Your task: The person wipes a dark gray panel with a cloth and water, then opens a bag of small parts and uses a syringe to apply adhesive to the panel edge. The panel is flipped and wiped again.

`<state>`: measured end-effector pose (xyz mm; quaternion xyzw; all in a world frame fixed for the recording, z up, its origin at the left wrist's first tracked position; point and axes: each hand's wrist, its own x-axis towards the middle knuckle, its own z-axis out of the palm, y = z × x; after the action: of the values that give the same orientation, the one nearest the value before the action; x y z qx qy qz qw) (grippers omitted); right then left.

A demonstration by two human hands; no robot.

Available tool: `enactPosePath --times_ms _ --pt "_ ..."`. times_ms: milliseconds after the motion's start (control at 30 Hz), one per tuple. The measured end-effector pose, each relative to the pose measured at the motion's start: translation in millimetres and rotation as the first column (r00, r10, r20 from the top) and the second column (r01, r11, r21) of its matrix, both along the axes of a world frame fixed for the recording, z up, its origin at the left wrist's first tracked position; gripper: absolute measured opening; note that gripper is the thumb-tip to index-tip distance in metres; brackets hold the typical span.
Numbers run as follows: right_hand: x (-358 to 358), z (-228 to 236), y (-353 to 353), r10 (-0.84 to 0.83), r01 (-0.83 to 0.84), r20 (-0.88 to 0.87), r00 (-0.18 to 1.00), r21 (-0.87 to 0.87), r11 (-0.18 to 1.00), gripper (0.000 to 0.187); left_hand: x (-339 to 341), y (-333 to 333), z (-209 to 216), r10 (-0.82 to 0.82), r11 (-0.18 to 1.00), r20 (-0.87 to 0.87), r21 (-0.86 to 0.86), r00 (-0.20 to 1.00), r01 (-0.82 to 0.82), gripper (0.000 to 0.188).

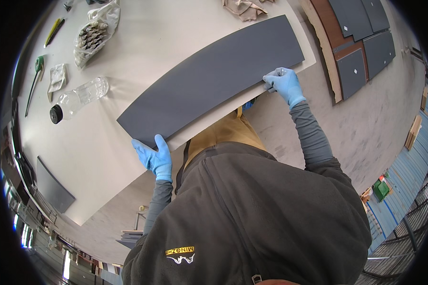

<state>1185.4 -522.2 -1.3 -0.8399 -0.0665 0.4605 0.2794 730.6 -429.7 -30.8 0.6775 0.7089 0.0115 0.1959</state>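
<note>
A long dark grey panel [214, 76] lies across the pale table in front of me, its width running from lower left to upper right. My left hand [156, 159], in a blue glove, is at the panel's near left corner with thumb and fingers spread apart. At the near edge toward the right end is my right hand [285, 86], also gloved. Its fingers are curled together against that edge; anything pinched in them is hidden.
On the table [81, 161] at left are a clear bottle [83, 97] with black cap, a white cloth [57, 78], a green-handled screwdriver [35, 78], a yellow cutter [53, 32] and a plastic bag of hardware [94, 38]. Beige rags [245, 8] lie far; stacked panels [359, 57] stand right.
</note>
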Motion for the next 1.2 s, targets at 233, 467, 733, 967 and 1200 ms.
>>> enactPosePath --times_ms 233,467,733,967,1200 --pt "9 11 1 0.284 -0.255 0.448 0.848 -0.124 0.959 0.020 2 1 1 -0.015 0.999 0.011 0.038 1.000 0.014 0.101" --pt "10 1 -9 0.251 -0.723 0.922 0.294 0.044 0.689 0.022 2 1 3 0.010 1.000 0.017 0.020 1.000 -0.010 0.102" --pt "-24 -19 -10 0.157 -0.650 0.972 0.174 -0.006 0.760 0.044 3 -1 0 0.035 0.999 0.050 0.038 0.998 -0.037 0.102" --pt "50 -57 -21 0.150 -0.363 0.988 0.049 -0.122 0.924 0.050 4 1 4 0.067 0.997 0.105 0.036 0.992 -0.071 0.099" --pt "75 -45 -9 0.019 -0.053 0.870 0.493 0.009 0.999 0.054 -4 24 18 0.308 0.951 0.488 -0.149 0.817 -0.269 0.080"
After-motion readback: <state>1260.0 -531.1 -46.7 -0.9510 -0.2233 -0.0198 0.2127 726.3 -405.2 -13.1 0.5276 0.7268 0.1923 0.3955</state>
